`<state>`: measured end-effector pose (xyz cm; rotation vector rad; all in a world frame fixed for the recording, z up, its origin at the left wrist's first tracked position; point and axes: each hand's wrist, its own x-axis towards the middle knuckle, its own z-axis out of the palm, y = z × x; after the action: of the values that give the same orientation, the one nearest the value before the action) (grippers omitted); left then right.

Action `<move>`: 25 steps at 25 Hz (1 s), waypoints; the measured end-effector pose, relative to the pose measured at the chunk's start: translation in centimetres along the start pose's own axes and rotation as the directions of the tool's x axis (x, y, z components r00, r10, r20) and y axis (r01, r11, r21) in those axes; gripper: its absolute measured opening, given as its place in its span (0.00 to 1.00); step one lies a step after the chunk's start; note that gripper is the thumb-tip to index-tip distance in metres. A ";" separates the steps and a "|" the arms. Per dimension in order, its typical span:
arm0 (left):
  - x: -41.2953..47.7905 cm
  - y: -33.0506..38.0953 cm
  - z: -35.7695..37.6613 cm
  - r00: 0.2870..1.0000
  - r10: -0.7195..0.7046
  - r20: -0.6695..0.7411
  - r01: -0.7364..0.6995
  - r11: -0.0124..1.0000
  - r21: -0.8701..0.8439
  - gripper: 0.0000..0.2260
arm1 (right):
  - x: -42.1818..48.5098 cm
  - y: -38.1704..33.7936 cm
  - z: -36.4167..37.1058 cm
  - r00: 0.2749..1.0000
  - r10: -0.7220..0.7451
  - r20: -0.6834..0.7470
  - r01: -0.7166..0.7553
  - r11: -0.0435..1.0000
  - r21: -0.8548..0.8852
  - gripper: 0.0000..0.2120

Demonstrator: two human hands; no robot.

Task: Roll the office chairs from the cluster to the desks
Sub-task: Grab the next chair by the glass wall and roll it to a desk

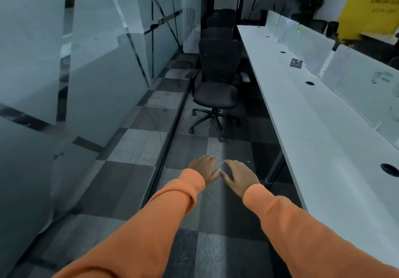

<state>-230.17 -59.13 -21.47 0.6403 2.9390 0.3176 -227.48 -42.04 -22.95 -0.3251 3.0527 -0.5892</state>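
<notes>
A black office chair (pixel 217 83) on a five-wheel base stands in the aisle ahead, seat facing me, just left of the long white desk (pixel 302 113). Behind it two more black chairs (pixel 218 32) line up along the desk toward the back. My left hand (pixel 205 170) and my right hand (pixel 239 177) reach forward side by side over the carpet, palms down, fingers straight, thumbs nearly touching. Both hold nothing and are well short of the nearest chair. Orange sleeves cover both arms.
A frosted glass wall (pixel 86 72) with a floor track runs along the left. The desk carries glass dividers (pixel 313 47), cable holes and a small dark card (pixel 295 63). A desk leg (pixel 275 170) stands at the right. Checkered carpet (pixel 138 148) fills the narrow aisle; a yellow wall lies far right.
</notes>
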 end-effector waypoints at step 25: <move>37.1 -24.8 -7.3 0.995 0.095 0.037 -0.098 0.992 0.076 0.23 | 44.9 2.4 1.8 0.998 0.051 -0.043 -0.053 0.997 -0.051 0.25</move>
<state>-274.75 -66.78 -22.57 0.7921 2.9067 0.1997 -271.82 -49.79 -24.41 -0.2363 3.1106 -0.5209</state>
